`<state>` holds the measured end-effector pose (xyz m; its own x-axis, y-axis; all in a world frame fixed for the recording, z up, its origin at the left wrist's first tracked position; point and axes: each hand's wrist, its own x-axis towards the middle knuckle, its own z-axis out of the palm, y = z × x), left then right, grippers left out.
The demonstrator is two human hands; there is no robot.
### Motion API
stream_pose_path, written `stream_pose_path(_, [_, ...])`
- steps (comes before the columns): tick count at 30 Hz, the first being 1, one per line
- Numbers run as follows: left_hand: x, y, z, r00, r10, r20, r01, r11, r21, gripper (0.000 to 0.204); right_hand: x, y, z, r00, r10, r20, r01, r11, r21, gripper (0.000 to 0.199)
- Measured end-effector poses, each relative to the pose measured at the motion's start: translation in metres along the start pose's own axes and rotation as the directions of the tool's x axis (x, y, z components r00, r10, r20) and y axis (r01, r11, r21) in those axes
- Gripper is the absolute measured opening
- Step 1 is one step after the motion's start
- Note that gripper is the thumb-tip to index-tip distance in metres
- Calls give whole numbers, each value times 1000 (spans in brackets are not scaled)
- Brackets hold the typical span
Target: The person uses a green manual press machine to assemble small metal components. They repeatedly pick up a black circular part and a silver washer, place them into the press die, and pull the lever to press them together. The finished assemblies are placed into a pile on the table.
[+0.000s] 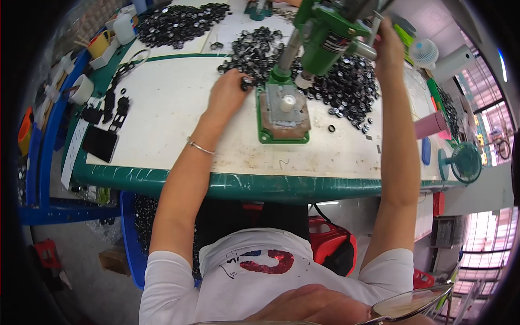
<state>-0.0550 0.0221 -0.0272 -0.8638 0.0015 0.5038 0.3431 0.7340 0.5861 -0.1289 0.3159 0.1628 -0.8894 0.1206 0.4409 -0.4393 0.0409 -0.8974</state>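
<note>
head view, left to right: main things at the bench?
Black phone → left hand → green press base → small black ring → right hand → pink cylindrical container → green fan.

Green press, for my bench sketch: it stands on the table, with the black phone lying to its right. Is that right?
Not quite: the head view shows the black phone to the left of the green press, which does stand on the table.
</note>
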Motion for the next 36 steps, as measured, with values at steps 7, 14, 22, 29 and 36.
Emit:
stream_pose_path(7, [3,19,-3,974,-154,-166,63,890,-451,26,-89,68,-10,931,199,306,30,793,-608,23])
stream_pose_path(14, [5,45,-26,863,-271,426,490,245,-837,19,-134,110,1,896,22,444,415,316,-853,23])
stream_pose_path(22, [-1,57,-19,825,-244,510,560,226,-797,15,-124,108,-4,886,-213,413,454,583,-674,15])
stream_pose_path(29, [-3,63,-22,890,-254,380,456,488,-744,18,-135,73,41,831,397,389,-334,916,-221,22])
stream_pose_path(36, [-5,60,-8,941,-118,316,325,567,-757,16,-147,71,42,819,448,358,-437,892,-117,24])
